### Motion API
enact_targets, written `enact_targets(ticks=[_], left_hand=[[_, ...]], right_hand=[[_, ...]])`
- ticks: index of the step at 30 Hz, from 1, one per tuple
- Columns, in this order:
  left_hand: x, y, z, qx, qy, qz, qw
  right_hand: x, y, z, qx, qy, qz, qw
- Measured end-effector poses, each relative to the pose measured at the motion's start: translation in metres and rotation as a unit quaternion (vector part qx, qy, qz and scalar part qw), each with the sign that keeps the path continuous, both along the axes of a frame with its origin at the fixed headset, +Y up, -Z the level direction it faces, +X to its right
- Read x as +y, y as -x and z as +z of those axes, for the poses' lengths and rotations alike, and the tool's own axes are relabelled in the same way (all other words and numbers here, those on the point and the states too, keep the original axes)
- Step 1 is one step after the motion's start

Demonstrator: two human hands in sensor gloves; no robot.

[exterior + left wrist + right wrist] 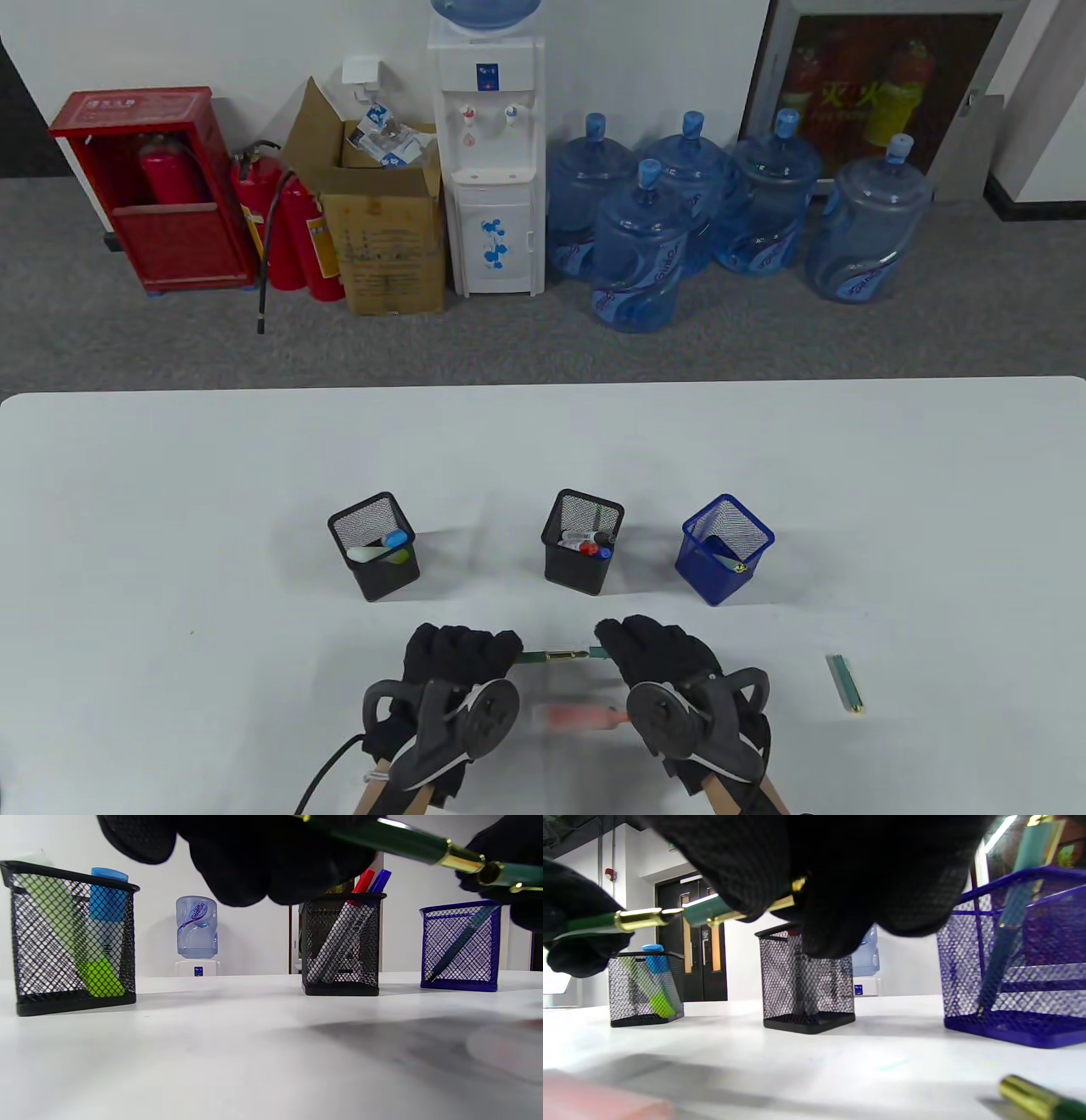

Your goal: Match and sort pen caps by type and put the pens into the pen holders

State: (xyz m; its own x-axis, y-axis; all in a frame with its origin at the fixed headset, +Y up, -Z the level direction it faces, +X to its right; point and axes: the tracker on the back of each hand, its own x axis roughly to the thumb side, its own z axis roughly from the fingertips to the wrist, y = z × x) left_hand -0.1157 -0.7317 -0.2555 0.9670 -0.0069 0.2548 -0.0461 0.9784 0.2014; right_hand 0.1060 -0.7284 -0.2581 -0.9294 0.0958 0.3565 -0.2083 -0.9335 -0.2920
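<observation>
My left hand (pixel 475 649) grips a dark green pen (pixel 543 655) with a gold front section (pixel 460 860). My right hand (pixel 645 649) pinches a green cap (pixel 598 653) with a gold clip (pixel 746 911). The pen's tip sits at the cap's mouth, held above the table between the two hands. Beyond them stand three mesh holders. The left black holder (pixel 386 581) has highlighters, the middle black holder (pixel 575 577) has markers, and the blue holder (pixel 708 577) contains a green pen (pixel 460 942).
A second capped green pen (pixel 846 682) lies on the table to the right of my right hand. A blurred pink-red object (pixel 577 717) lies on the table between my wrists. Water bottles, a dispenser and extinguishers stand on the floor beyond the table's far edge.
</observation>
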Motion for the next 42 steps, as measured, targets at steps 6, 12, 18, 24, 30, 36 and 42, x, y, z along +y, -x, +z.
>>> enact_targets(ticks=[6, 12, 18, 24, 30, 36, 42], left_hand=[[0.0, -0.015, 0.004, -0.016, 0.001, 0.0, 1.0], [0.002, -0.022, 0.004, -0.028, -0.011, -0.014, 0.999], [0.006, -0.02, 0.006, -0.042, -0.037, 0.005, 0.998], [0.006, -0.019, 0.008, -0.034, -0.044, -0.001, 0.998], [0.024, 0.012, 0.006, 0.018, -0.117, 0.032, 0.992], [0.011, 0.029, -0.001, 0.038, -0.046, 0.037, 0.998], [0.007, 0.025, -0.002, 0.03, -0.024, 0.023, 0.999]], right_hand=[[0.001, 0.01, 0.005, 0.022, 0.0, -0.013, 1.0], [0.001, 0.015, 0.007, 0.023, -0.001, -0.026, 0.999], [0.011, 0.016, 0.007, 0.037, -0.014, -0.039, 0.998], [0.006, 0.012, 0.007, 0.029, -0.008, -0.044, 0.999], [0.038, -0.007, -0.002, -0.012, -0.022, -0.048, 0.999], [0.096, -0.054, -0.021, -0.092, -0.074, 0.015, 0.993], [0.116, -0.089, -0.04, -0.189, -0.068, 0.11, 0.973]])
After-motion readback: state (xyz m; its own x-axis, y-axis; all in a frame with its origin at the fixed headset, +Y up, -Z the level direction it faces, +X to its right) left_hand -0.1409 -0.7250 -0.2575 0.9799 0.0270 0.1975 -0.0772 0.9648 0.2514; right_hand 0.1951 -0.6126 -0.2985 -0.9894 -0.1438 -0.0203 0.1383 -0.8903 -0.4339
